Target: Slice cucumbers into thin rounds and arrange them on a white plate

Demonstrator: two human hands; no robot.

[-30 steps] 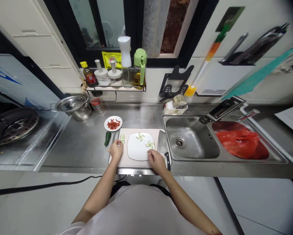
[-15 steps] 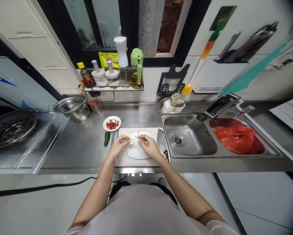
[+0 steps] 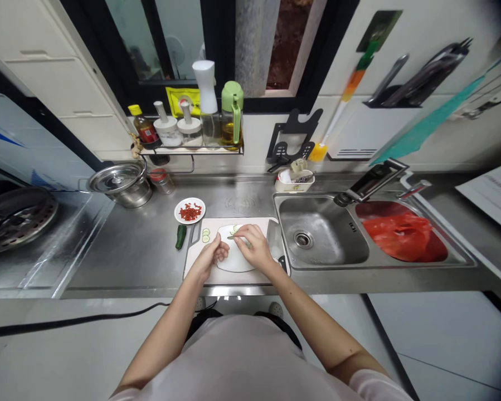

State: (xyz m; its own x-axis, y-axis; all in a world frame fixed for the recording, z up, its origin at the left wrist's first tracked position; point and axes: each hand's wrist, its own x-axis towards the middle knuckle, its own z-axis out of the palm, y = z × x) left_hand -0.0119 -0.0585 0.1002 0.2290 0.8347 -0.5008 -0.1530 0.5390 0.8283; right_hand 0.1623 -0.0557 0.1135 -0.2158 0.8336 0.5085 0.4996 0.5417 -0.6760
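My right hand pinches a thin cucumber slice over the white squarish plate. Beside the plate's left edge is my left hand, its thumb apart from loosely curled fingers and nothing visible in it. The plate rests on a pale cutting board. A few cucumber slices lie on the board's upper left, and others are at the plate's far edge, partly covered by my right hand. A knife with a wide blade and dark handle lies along the board's right side.
Left of the board lie a cucumber piece and a small plate with red chopped bits. A lidded steel pot stands farther left. To the right is a double sink, with a red bag in its right basin.
My left hand no longer pinches a cucumber slice; its thumb and fingers have parted. My right hand has shifted slightly left over the plate, with a slice now visible at its fingertips.
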